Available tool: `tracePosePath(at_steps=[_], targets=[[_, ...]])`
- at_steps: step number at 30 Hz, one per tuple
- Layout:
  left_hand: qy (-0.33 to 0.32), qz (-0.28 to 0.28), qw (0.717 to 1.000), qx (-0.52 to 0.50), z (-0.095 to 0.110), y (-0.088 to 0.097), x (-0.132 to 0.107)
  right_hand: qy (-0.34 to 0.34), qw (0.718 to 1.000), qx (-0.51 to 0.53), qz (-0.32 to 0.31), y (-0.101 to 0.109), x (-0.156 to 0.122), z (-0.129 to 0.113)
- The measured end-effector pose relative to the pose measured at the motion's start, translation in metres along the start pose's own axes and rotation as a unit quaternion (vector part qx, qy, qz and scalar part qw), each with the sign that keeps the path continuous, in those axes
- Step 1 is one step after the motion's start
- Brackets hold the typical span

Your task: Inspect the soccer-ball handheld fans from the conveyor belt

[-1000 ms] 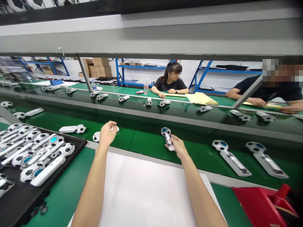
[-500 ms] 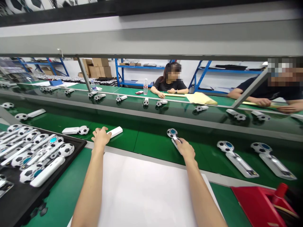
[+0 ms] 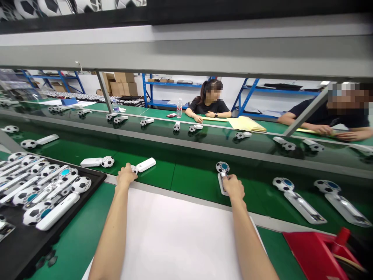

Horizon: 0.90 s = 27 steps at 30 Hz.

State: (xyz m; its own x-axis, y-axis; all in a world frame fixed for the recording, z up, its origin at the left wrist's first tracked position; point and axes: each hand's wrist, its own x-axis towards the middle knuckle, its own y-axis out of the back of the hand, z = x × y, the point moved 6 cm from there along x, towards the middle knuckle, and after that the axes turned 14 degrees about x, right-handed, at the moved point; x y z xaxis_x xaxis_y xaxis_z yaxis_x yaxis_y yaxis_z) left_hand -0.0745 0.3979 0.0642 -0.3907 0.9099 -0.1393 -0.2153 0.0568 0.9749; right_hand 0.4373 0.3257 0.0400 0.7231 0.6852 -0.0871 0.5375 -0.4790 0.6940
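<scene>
My left hand [image 3: 126, 174] is closed over the soccer-ball head of a white handheld fan [image 3: 144, 165] lying on the green conveyor belt [image 3: 189, 179]. My right hand [image 3: 233, 187] is closed on the handle of an opened fan [image 3: 222, 171] whose round blue-centred head points away from me. Both hands reach over the white sheet [image 3: 175, 233] in front of me.
A black tray [image 3: 17, 241] at the left holds several soccer-ball fans. Another fan [image 3: 97, 161] and two opened fans [image 3: 300, 198] lie on the belt. A red holder [image 3: 317, 252] sits at the lower right. Two people sit across, beyond a second belt carrying several fans.
Both hands have come down onto the belt. The left one lowered onto the fan's ball head. The right one set the opened fan flat and drifted right with the belt.
</scene>
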Motion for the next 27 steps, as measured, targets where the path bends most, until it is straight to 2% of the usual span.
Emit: tracePosePath(at_steps=[4,6,8,10,13,15,17,22,27], targets=[[-0.062,0.020,0.998,-0.021,0.019,0.023,-0.017,0.080,0.995,0.039,0.055,0.010,-0.015,-0.028],[-0.097,0.039,0.994,-0.039,0.034,0.039,-0.030,0.149,0.986,0.070,0.030,0.005,-0.029,-0.049],[-0.129,0.060,0.988,-0.058,0.050,0.053,-0.046,0.228,0.968,0.101,-0.039,-0.007,-0.050,-0.072],[-0.163,0.074,0.979,-0.093,0.064,0.064,-0.062,0.304,0.935,0.123,-0.133,-0.021,-0.077,-0.092],[-0.214,0.049,0.951,-0.219,0.080,0.073,-0.084,0.385,0.876,0.135,-0.256,-0.036,-0.120,-0.115],[-0.234,0.014,0.925,-0.300,0.088,0.076,-0.096,0.410,0.850,0.140,-0.299,-0.037,-0.140,-0.123],[-0.242,-0.010,0.914,-0.326,0.093,0.078,-0.106,0.421,0.838,0.147,-0.315,-0.035,-0.152,-0.129],[-0.238,-0.033,0.910,-0.337,0.100,0.079,-0.119,0.446,0.819,0.156,-0.326,-0.024,-0.162,-0.136],[-0.215,-0.064,0.910,-0.348,0.102,0.072,-0.116,0.450,0.814,0.152,-0.334,-0.023,-0.163,-0.134]])
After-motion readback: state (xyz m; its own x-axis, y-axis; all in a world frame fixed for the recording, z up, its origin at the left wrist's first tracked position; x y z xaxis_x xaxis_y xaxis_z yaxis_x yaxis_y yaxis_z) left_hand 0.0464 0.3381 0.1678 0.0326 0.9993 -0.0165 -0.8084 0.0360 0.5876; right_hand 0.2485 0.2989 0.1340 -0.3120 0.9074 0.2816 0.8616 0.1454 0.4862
